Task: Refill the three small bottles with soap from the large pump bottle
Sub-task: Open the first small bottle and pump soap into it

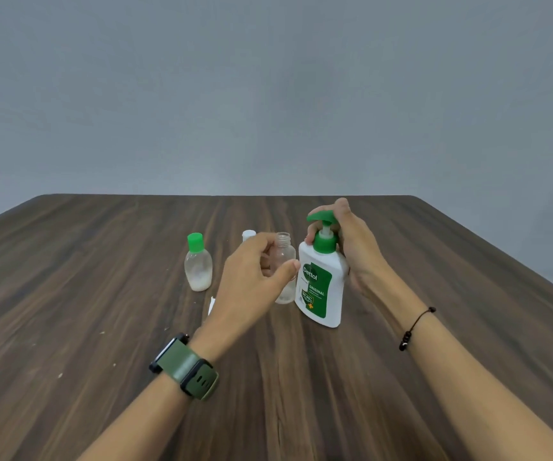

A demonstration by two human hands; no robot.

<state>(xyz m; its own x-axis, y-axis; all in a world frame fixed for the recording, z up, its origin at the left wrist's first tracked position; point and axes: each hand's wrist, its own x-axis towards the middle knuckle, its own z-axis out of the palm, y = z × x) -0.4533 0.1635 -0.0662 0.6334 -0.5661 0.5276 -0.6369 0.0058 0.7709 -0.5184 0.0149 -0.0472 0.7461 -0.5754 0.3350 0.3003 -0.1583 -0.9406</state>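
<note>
Fingers of my right hand (351,247) curl around the green pump head (322,218) and neck of the large white plastic pump bottle with the green label (320,287); one fingertip shows on the far side of the green collar, my thumb rises above the pump top, and my palm lies against the bottle's right shoulder. That bottle stands tilted on the dark wood-grain table (102,294), its spout pointing left toward my other hand. My left hand (252,284) is wrapped loosely about the small clear uncapped plastic bottle (284,261): my thumb tip lies at its right side, just beside the big bottle's label, and my forefinger curls toward its upper left, near the open threaded mouth. Whether my fingers actually press on the clear wall I cannot tell. Beyond my left knuckles, a small white-capped bottle (249,234) peeks out, mostly hidden. Well to the left of my fingers stands a small rounded clear bottle with a green cap (198,266), upright, with a pale layer at its bottom. A white scrap (211,305) lies on the table just by the left edge of my left hand. A green-strapped watch (185,366) sits on my left wrist, a black cord bracelet (415,327) on my right.
</note>
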